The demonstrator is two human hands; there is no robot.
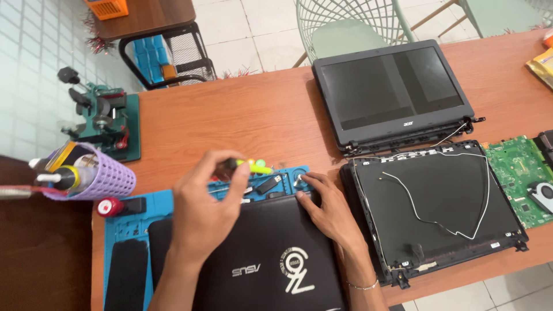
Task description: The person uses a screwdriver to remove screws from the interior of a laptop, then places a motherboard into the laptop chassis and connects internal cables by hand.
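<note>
Head view, steeply down, close over table (230,115)

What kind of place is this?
Probably a laptop repair bench. A detached screen panel and a bare green circuit board lie on the wooden table, and the left hand holds a screwdriver over a closed black laptop.

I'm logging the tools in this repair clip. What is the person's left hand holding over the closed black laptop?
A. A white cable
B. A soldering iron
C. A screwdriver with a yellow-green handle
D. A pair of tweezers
C: the left hand grips a thin screwdriver whose yellow-green handle sticks out past the fingers, above the far edge of the closed black laptop, while the right hand rests on the lid.
</note>
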